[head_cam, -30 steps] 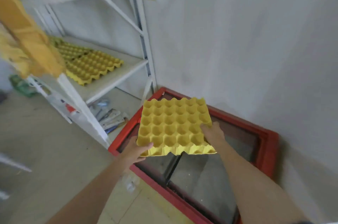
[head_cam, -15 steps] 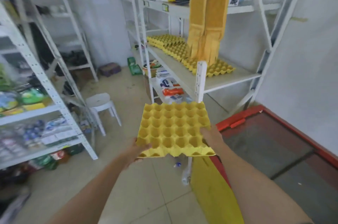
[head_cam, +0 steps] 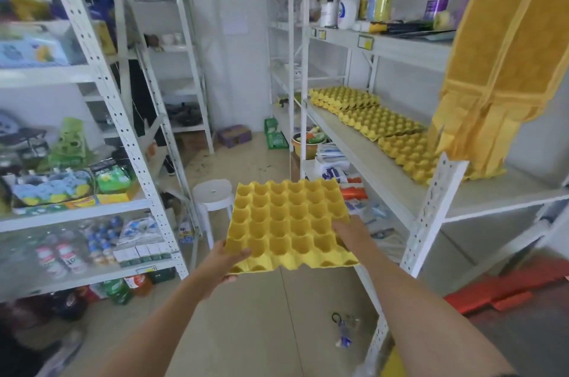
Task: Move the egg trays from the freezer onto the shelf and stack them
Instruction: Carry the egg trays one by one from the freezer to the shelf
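Note:
I hold an empty yellow egg tray (head_cam: 289, 222) flat in front of me, over the floor of the aisle. My left hand (head_cam: 226, 262) grips its near left corner, thumb on top. My right hand (head_cam: 351, 233) grips its right edge. On the white shelf (head_cam: 378, 167) to the right lie three yellow egg trays in a row: a far one (head_cam: 341, 98), a middle one (head_cam: 380, 122) and a near one (head_cam: 411, 155). The red rim of the freezer (head_cam: 505, 290) shows at the lower right.
A yellow cloth (head_cam: 505, 47) hangs over the shelf's near end, covering part of the nearest tray. A shelf upright (head_cam: 431, 213) stands just right of my right hand. A white stool (head_cam: 213, 195) stands ahead, and stocked racks (head_cam: 101, 118) line the left.
I have turned left, away from the freezer, with the tray held in both hands. The freezer has slid to the lower right and the aisle with its shelves has come into view.

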